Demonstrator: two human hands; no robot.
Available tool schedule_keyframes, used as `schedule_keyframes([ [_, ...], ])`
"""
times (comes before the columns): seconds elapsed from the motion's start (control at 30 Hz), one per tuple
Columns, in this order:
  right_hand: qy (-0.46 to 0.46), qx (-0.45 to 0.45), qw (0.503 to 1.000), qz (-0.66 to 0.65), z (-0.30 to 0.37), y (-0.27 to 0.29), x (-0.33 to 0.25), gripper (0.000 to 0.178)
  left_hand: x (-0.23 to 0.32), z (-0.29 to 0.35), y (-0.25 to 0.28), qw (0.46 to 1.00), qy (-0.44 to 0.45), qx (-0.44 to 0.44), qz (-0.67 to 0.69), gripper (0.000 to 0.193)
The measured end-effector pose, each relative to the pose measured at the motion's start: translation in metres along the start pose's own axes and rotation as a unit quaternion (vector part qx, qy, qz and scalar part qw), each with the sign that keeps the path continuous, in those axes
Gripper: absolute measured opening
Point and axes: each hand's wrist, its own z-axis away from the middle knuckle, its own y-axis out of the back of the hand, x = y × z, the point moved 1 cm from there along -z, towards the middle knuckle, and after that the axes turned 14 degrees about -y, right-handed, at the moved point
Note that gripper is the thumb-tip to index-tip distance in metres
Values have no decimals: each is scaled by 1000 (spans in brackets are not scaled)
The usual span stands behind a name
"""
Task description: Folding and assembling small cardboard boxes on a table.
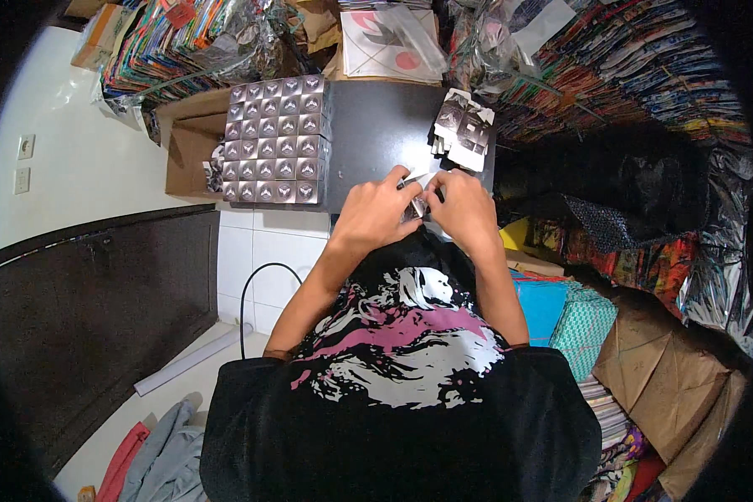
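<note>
Close to my body, at the near edge of the dark grey table (368,117), I hold a small carton (414,207) with both hands. Its dark printed side faces up between my fingers, and a pale flap stands at its top. My left hand (376,209) grips it from the left, fingers curled round it. My right hand (462,211) pinches the flap side with thumb and fingers. Beyond my right hand lies a stack of flat, unfolded cartons (467,125). Rows of matching small boxes (276,142) stand packed together on the table's left.
An open cardboard box (191,159) sits left of the rows. Tall piles of folded plastic packs (611,75) crowd the right and back. White paper sheets (391,46) lie at the far edge. A black cable (244,309) loops beside my left arm.
</note>
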Motion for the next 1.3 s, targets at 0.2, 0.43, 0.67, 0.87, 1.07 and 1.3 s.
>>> schedule_keyframes([
  [0.2,-5,-3,1000,9,0,1,1,19,5,-2,2,1000,11,-24,-2,43],
  [0.43,0,1,1000,11,-1,-1,4,19,6,-3,1,1000,13,-28,-3,42],
  [0.67,-2,7,1000,12,-2,-1,2,19,4,-3,0,999,12,-30,-4,46],
  [0.87,50,-63,996,-44,-11,1,20,18,2,-3,4,1000,10,-8,25,51],
  [1.07,103,-83,989,-63,-20,-10,42,22,0,-4,3,997,-20,13,70,63],
  [1.3,103,-84,986,-96,-24,-12,42,17,-7,-1,-4,994,-36,62,78,66],
])
